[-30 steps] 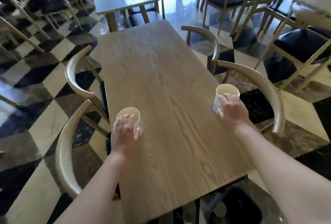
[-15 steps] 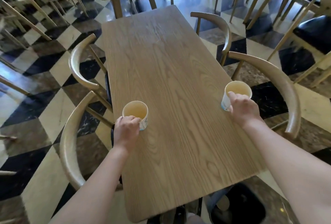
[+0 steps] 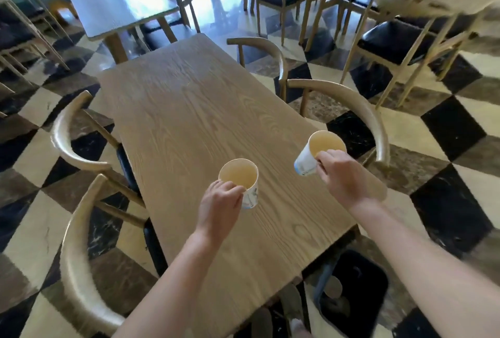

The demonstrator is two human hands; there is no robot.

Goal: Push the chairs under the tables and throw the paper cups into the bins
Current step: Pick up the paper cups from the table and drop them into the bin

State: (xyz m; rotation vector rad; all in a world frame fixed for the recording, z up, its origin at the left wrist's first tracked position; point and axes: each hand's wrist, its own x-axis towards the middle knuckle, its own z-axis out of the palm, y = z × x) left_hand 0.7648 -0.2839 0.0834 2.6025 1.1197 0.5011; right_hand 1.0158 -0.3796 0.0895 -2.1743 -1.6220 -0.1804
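Observation:
Two white paper cups with pale insides are in my hands above a long wooden table (image 3: 189, 110). My left hand (image 3: 220, 204) grips the left cup (image 3: 239, 178) by its near rim and side. My right hand (image 3: 342, 175) holds the right cup (image 3: 320, 149), which tilts left over the table's right edge. A black bin (image 3: 354, 291) with something round inside stands on the floor by the table's near right corner. Curved-back wooden chairs are tucked along both sides: two on the left (image 3: 73, 148) (image 3: 78, 270), two on the right (image 3: 359, 113) (image 3: 267, 48).
The floor is checkered black, cream and brown tile (image 3: 446, 148). Another table (image 3: 116, 5) stands behind, with more tables and black-seated chairs (image 3: 392, 40) at the far right and left. My feet (image 3: 289, 308) show under the table's near end.
Both hands have closed on the cups and lifted them off the table. The cups have come nearer to me and the right one now tilts. The view has shifted, bringing the bin more into sight.

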